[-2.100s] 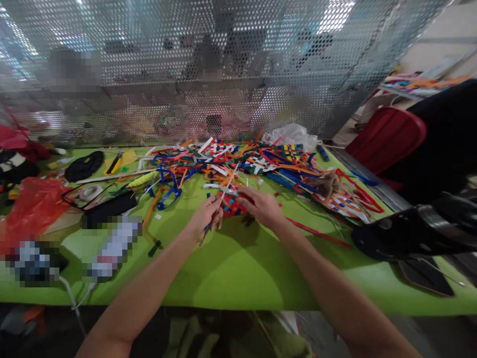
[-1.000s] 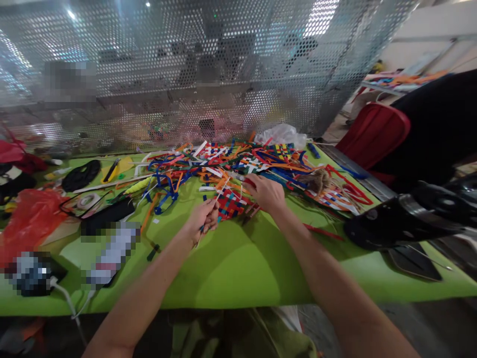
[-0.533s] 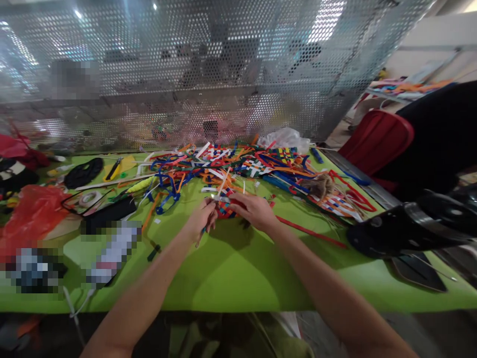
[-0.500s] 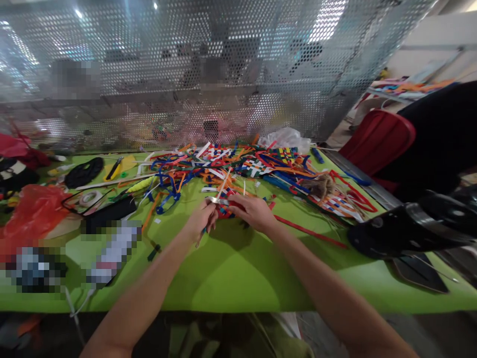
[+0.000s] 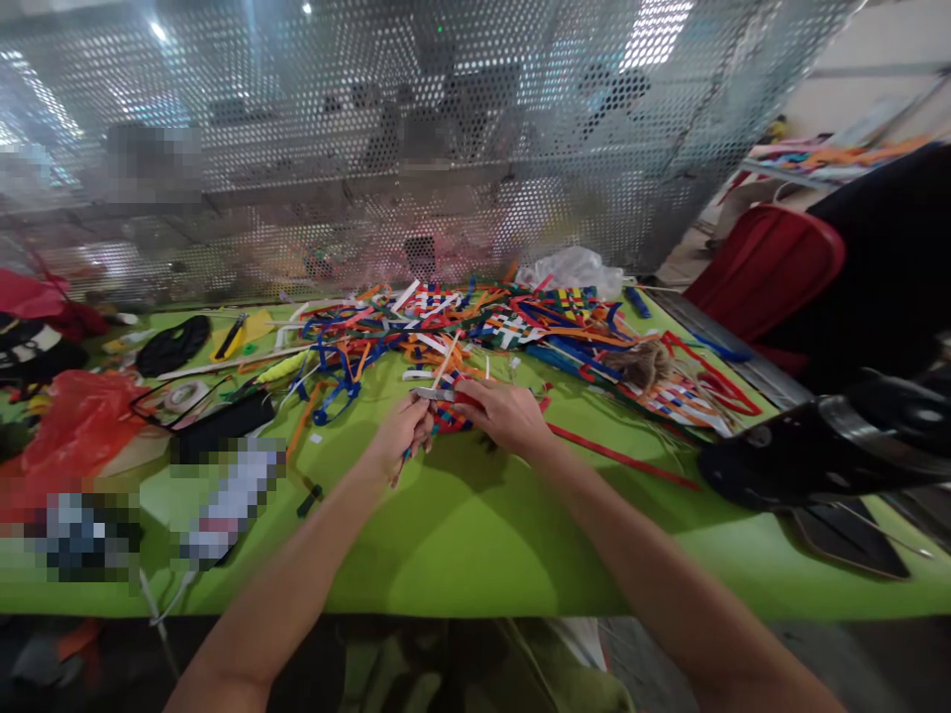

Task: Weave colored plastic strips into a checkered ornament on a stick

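My left hand (image 5: 405, 434) is closed on a thin pale strip (image 5: 447, 362) that sticks up from its fingertips. A red-handled blade (image 5: 433, 394) lies across the strip, its handle wrapped by the fingers of my right hand (image 5: 507, 411). Whether it is a knife or scissors is too small to tell. Below and between the hands shows a woven piece of red, blue and white strips (image 5: 450, 418). Thin dark ends poke out beneath my left hand. Just beyond lies a heap of coloured strips (image 5: 423, 322).
On the green table (image 5: 475, 555) are a yellow cutter (image 5: 232, 337), a tape roll (image 5: 185, 395), an orange-red plastic bag (image 5: 74, 426) and a clear bag (image 5: 572, 272). A black cylindrical object (image 5: 824, 446) stands at the right. Behind the table rises a perforated metal screen (image 5: 334, 178).
The blade between my hands now shows more plainly, with its red handle in my right hand. Both hands stay nearly in place. The whole view has shifted slightly.
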Motion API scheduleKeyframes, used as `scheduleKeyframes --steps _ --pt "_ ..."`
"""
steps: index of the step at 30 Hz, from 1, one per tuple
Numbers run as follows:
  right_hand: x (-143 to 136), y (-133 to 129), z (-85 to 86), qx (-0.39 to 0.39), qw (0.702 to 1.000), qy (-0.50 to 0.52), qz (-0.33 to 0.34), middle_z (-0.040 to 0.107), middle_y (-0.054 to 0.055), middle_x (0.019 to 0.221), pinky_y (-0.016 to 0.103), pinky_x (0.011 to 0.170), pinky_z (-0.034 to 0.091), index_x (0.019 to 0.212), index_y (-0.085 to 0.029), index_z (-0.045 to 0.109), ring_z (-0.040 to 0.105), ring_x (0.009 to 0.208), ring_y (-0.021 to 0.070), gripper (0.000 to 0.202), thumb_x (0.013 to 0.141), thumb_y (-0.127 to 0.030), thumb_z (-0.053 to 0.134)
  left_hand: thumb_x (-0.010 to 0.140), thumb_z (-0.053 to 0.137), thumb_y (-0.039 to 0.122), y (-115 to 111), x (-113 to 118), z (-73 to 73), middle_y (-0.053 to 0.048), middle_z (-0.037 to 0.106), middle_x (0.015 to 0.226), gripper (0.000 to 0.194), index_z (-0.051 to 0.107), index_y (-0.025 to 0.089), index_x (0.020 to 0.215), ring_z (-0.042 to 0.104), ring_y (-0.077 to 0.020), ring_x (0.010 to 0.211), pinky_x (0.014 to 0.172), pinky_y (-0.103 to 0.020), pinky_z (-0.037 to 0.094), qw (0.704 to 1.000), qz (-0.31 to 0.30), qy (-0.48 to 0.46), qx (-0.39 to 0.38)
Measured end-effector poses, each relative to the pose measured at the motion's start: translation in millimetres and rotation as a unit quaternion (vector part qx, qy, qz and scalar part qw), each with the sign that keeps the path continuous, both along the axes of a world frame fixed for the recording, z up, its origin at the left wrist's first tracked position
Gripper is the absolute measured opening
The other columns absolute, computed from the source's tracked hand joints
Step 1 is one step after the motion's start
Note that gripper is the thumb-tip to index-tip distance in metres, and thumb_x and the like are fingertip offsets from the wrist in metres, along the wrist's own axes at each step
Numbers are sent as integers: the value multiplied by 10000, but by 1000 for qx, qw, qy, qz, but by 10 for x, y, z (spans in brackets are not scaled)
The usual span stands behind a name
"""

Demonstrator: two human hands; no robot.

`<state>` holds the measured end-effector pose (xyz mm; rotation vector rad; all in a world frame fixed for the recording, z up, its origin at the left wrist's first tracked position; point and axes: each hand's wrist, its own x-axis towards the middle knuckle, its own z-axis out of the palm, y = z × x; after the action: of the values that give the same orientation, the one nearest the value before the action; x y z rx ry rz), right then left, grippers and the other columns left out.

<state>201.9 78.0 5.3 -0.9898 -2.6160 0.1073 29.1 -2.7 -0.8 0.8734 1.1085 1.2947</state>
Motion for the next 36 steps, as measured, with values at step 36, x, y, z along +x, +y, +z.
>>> scheduleKeyframes --steps 36 --pt "98 101 4 -6 999 -1 -40 723 53 1106 267 597 355 1241 -285 608 661 859 208 513 960 -598 315 896 538 472 -13 -32 -30 138 284 400 308 458 193 793 195 -26 261 384 -177 336 994 -68 -83 -14"
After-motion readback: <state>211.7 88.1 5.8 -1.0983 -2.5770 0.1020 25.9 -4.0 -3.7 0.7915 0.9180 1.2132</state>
